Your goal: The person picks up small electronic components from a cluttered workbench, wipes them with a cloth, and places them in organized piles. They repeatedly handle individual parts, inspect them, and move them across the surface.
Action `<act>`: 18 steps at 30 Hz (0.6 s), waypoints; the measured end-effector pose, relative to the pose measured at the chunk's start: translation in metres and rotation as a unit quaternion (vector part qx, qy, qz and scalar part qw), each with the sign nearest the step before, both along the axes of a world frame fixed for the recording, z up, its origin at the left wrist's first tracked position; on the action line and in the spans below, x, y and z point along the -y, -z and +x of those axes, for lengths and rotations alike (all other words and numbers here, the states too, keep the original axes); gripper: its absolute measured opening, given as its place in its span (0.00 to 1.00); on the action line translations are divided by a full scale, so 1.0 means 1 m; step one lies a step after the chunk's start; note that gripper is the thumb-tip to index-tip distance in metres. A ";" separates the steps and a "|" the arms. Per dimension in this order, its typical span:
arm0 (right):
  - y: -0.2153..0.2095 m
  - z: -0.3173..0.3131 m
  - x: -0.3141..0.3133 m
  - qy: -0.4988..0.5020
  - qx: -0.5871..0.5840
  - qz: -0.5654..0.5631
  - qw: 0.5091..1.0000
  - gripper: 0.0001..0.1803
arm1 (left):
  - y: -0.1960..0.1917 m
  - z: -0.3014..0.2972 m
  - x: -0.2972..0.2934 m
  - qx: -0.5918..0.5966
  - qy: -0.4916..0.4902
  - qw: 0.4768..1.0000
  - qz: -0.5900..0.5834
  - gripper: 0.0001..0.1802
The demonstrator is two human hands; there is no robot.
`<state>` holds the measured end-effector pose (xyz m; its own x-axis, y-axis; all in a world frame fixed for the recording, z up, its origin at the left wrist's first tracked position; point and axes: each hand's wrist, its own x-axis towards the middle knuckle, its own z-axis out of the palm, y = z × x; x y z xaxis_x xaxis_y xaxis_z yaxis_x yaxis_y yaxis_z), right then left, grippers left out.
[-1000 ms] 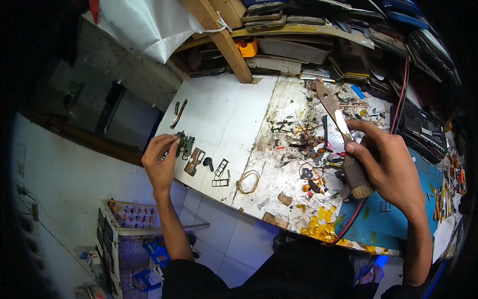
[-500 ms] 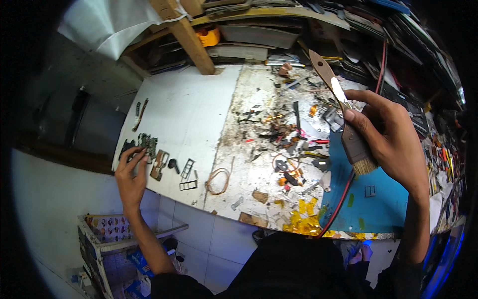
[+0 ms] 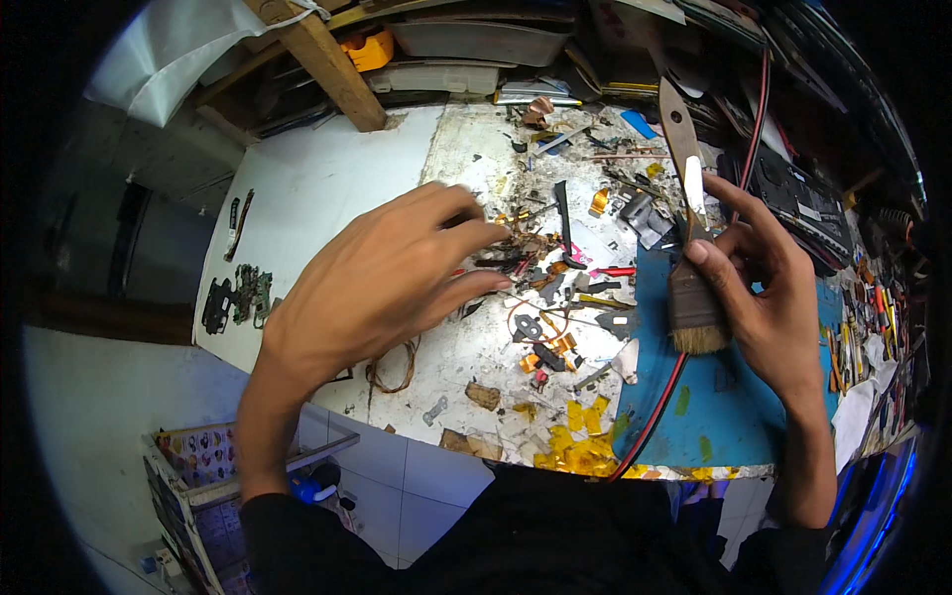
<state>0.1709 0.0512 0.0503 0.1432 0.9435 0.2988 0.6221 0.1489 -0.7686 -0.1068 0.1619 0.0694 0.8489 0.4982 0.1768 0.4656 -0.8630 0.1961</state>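
My right hand (image 3: 769,263) grips a flat paintbrush (image 3: 697,302) over the blue mat (image 3: 734,426), its bristles down and its wooden handle up. My left hand (image 3: 382,268) reaches over the middle of the white worktop, slightly blurred, with thumb and fingers apart. Beside its fingertips lies a litter of small electronic scraps (image 3: 565,238): dark strips, wire bits and copper-coloured pieces. I see nothing held in it. Dark green circuit boards (image 3: 255,296) rest at the worktop's left end, near a narrow dark strip (image 3: 238,226). My left hand and wrist hide some parts that lay beside the boards.
A red and black cable (image 3: 650,426) runs across the mat. Yellow tape scraps (image 3: 575,451) lie at the front edge, and a coil of thin copper wire (image 3: 397,372) is near my left wrist. A wooden post (image 3: 332,69) stands at the back. Tools crowd the right side.
My left hand has left the circuit boards and moved right to the scraps. The brush in my right hand is now more upright. The view has shifted a little to the right.
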 end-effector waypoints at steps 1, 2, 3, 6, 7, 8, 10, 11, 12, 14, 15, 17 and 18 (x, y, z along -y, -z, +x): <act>0.002 0.001 -0.001 0.004 0.008 0.006 1.000 0.25 | 0.000 0.009 -0.005 -0.006 0.022 1.000 0.013 0.20; 0.003 0.001 -0.001 0.003 0.011 0.003 1.000 0.25 | 0.001 0.015 -0.009 -0.026 0.014 1.000 -0.011 0.19; 0.005 0.001 -0.002 0.003 0.013 0.001 1.000 0.25 | 0.003 0.020 -0.013 -0.033 0.017 0.999 -0.019 0.18; 0.006 0.003 -0.004 0.003 0.016 -0.027 1.000 0.25 | 0.008 0.023 -0.022 -0.025 0.025 0.997 -0.076 0.15; 0.003 0.005 -0.002 0.004 0.010 -0.055 0.998 0.26 | 0.010 0.023 -0.025 -0.032 0.014 0.994 -0.106 0.14; 0.001 0.006 -0.001 -0.009 0.002 -0.070 0.997 0.27 | 0.013 0.022 -0.027 0.016 0.032 0.993 -0.117 0.13; 0.000 0.006 -0.001 0.012 0.010 -0.090 0.996 0.27 | 0.017 0.020 -0.030 0.076 0.029 0.985 -0.152 0.10; 0.000 0.004 -0.001 0.019 0.010 -0.091 0.996 0.27 | 0.020 0.020 -0.030 0.111 0.029 0.984 -0.139 0.08; 0.000 0.003 -0.002 0.020 0.012 -0.093 0.995 0.27 | 0.021 0.019 -0.031 0.133 0.009 0.979 -0.155 0.08; 0.001 0.002 -0.003 0.021 0.005 -0.092 0.995 0.27 | 0.022 0.018 -0.033 0.175 -0.030 0.967 -0.183 0.10; 0.000 0.002 -0.003 0.022 0.005 -0.097 0.995 0.27 | 0.020 0.017 -0.032 0.168 -0.067 0.955 -0.237 0.12; 0.000 0.003 -0.002 0.021 0.012 -0.100 0.995 0.27 | 0.019 0.017 -0.032 0.171 -0.085 0.937 -0.294 0.13; -0.001 0.003 -0.001 0.024 0.018 -0.104 0.994 0.27 | 0.019 0.017 -0.032 0.185 -0.082 0.925 -0.320 0.14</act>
<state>0.1740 0.0522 0.0511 0.1832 0.9776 0.1041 0.6519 -0.0415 -0.7572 -0.0902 0.1940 0.0507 0.6930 0.7180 0.0647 0.3778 -0.4381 0.8157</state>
